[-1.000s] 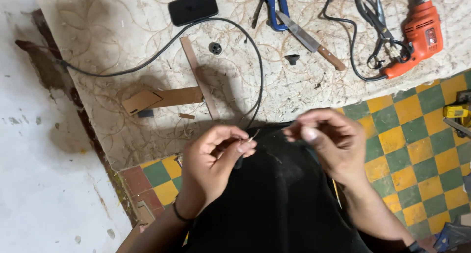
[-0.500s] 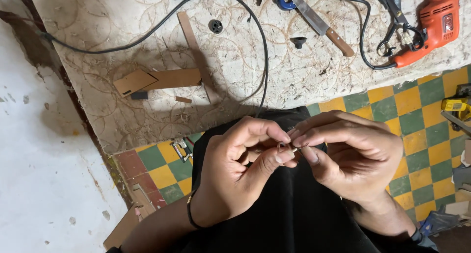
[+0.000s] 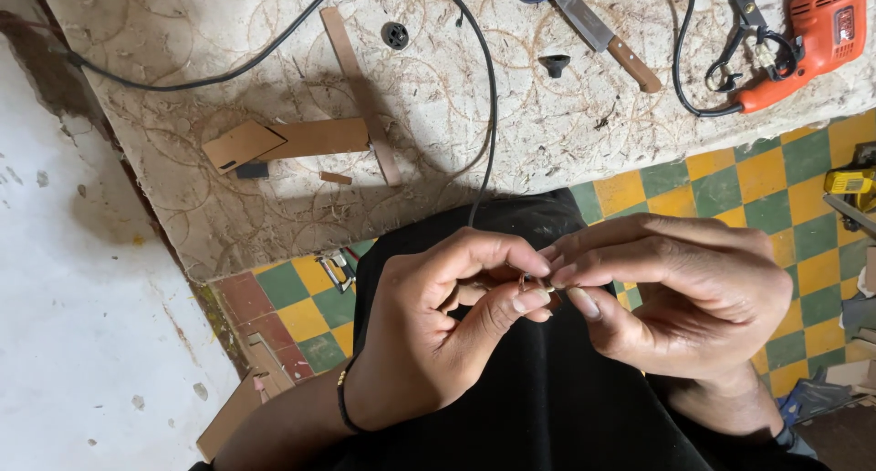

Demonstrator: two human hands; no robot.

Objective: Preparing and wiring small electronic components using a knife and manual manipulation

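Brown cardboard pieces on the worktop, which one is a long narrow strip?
The tall brown cardboard strip, running up-down across the wide flat cardboard sheet; the others are broader or tiny.

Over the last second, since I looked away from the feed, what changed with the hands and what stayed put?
Both hands drew together and closer to the camera: the left hand and right hand now pinch a small thin wire end between meeting fingertips, having been slightly apart. The black cable, orange power drill and wooden-handled knife stayed on the worn mat.

rough worn mat [image 3: 511, 115], matt black cloth [image 3: 547, 407]
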